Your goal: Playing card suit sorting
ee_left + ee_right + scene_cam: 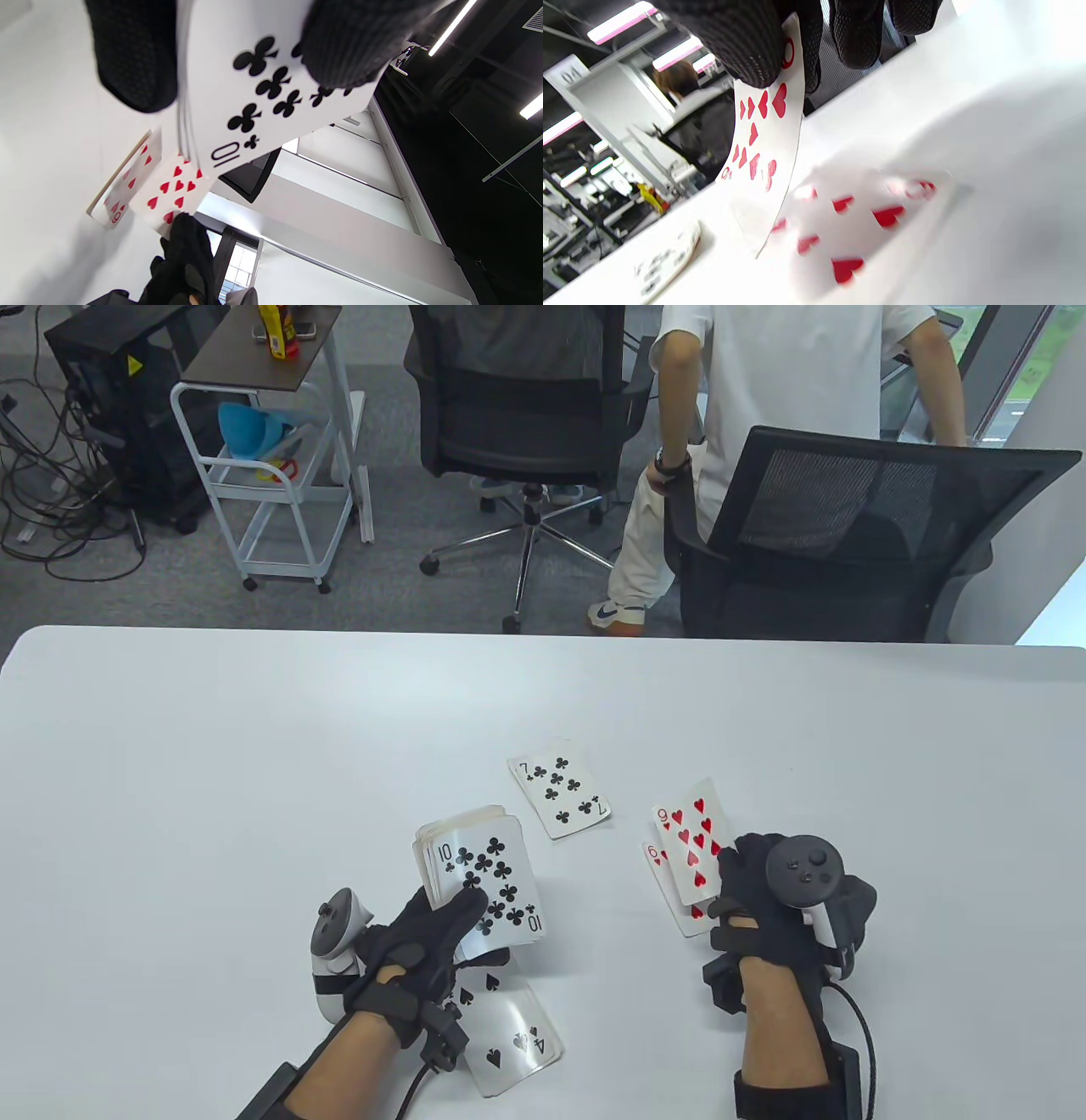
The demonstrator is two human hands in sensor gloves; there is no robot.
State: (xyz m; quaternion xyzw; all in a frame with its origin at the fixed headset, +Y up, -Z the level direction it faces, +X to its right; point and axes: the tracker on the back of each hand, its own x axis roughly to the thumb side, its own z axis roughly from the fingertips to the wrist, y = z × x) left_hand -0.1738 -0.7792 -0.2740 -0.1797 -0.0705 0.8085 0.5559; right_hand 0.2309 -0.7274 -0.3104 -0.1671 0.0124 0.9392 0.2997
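My left hand (424,933) grips a deck of cards (479,869) face up above the table, the 10 of clubs (258,93) on top. A 4 of spades (509,1027) lies on the table under that hand. A 7 of clubs (560,786) lies alone in the middle. My right hand (764,899) pinches a 9 of hearts (691,840) by its near end, tilted over a 6 of hearts (666,878) that lies flat; in the right wrist view the 9 of hearts (763,140) hangs from my fingers above the 6 of hearts (857,220).
The white table (254,746) stretches wide to the left and back. Beyond its far edge stand two office chairs (848,534), a person in white (764,390) and a white cart (271,475).
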